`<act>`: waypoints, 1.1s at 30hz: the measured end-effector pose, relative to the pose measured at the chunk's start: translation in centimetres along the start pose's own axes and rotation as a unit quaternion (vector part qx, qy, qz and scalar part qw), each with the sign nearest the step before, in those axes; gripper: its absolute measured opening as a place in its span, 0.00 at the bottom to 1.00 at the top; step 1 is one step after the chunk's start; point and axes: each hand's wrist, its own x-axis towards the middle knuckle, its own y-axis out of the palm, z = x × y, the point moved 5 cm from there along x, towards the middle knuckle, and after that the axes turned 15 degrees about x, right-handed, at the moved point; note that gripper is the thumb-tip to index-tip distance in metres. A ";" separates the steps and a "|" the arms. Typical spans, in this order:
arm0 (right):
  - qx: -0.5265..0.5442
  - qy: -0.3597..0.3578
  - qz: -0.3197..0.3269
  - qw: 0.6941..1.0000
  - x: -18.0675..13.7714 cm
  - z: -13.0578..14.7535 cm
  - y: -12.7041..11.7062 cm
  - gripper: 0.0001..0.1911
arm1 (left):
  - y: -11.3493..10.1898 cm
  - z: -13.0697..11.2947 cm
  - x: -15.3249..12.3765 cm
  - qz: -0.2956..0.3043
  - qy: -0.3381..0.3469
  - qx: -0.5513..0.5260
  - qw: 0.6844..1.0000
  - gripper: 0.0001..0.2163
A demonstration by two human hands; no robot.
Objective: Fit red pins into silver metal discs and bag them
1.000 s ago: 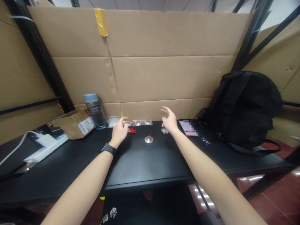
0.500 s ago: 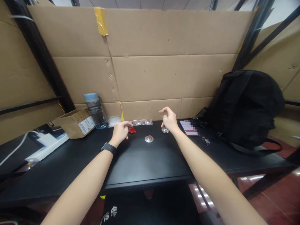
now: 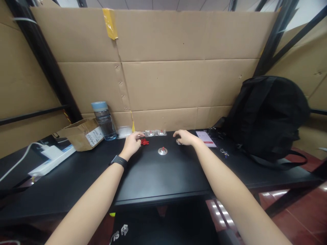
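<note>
My left hand (image 3: 132, 145), with a dark watch on its wrist, hovers just left of a small pile of red pieces (image 3: 144, 142). Its fingers are apart and hold nothing. My right hand (image 3: 186, 137) is low over a round metal disc (image 3: 178, 142), its fingers curled down around it; the thumb and much of the disc are hidden. Between the hands, a flat metal disc with a red knob (image 3: 162, 151) lies on the black table (image 3: 160, 180). Behind it are similar red-knobbed discs in clear packets (image 3: 155, 133).
At the left stand a blue-capped water bottle (image 3: 104, 120), an open cardboard box (image 3: 83, 134) and a white power strip (image 3: 52, 160). A phone (image 3: 205, 139), a keychain (image 3: 224, 153) and a black backpack (image 3: 268, 119) are at the right. Cardboard (image 3: 163, 85) walls the back.
My right hand has come down from above the metal disc and curled its fingers over it. My left hand has drawn slightly back from the red pieces. The red-knobbed disc has stayed put.
</note>
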 end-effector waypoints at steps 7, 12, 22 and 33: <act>0.064 0.025 -0.072 0.995 0.3 -0.1 -0.8 0.30 | -0.3 -0.8 -0.4 0.023 -0.009 0.010 1.000 0.25; 0.098 0.046 -0.077 0.991 0.5 -0.2 -0.8 0.37 | -0.4 -1.1 -0.6 0.040 -0.010 0.009 0.999 0.25; -0.040 0.058 -0.021 0.997 -0.2 0.7 -0.9 0.25 | -0.2 -1.2 -0.2 0.004 0.046 0.105 0.993 0.18; -0.076 0.073 0.094 0.990 -0.3 -0.1 1.1 0.36 | 0.9 -1.1 -0.3 0.020 0.151 0.213 0.965 0.16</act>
